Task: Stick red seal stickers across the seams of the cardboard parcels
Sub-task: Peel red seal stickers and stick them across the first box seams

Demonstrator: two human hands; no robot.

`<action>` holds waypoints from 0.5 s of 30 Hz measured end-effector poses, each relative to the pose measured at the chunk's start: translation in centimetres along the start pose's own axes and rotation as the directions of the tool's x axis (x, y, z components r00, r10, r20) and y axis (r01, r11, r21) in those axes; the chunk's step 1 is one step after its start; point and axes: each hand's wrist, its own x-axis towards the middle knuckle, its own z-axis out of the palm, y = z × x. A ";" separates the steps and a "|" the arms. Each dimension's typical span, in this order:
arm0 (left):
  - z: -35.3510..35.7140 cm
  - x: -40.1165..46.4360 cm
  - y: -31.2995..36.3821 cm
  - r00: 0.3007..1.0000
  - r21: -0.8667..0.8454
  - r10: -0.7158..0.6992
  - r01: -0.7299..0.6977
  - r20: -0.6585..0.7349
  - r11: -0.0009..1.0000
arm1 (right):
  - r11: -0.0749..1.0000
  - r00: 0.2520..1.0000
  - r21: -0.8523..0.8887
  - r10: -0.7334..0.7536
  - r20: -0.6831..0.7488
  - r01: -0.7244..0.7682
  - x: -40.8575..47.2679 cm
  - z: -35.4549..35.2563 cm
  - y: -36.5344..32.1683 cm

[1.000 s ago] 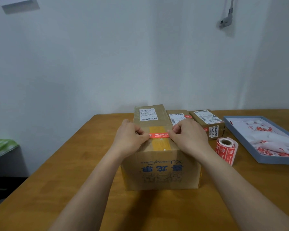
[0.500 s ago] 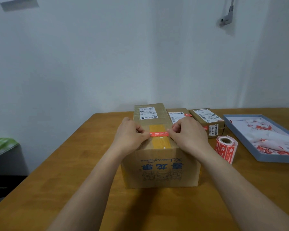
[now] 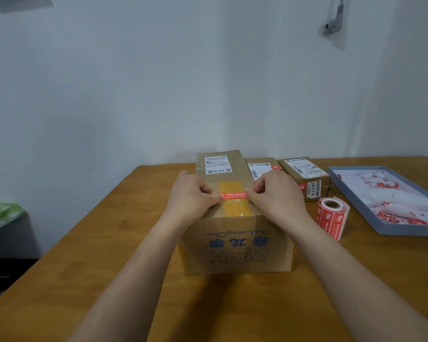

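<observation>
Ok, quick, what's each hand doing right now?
Left hand: pinching the sticker's left end on the box.
Right hand: pinching its right end.

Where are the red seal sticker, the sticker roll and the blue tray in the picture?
red seal sticker (image 3: 234, 195), head view, middle of the strip between the hands.
sticker roll (image 3: 331, 218), head view, its red printed side.
blue tray (image 3: 410, 229), head view, its near wall.

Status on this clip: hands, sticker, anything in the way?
Left hand and right hand pinch red sticker ends. Sticker lies across big box tape seam. Nothing blocking.
</observation>
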 end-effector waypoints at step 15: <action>0.4 0.3 -0.9 0.999 0.037 -0.044 0.044 0.008 0.998 | 0.997 0.998 0.054 0.057 -0.041 -0.054 -0.2 -0.1 0.4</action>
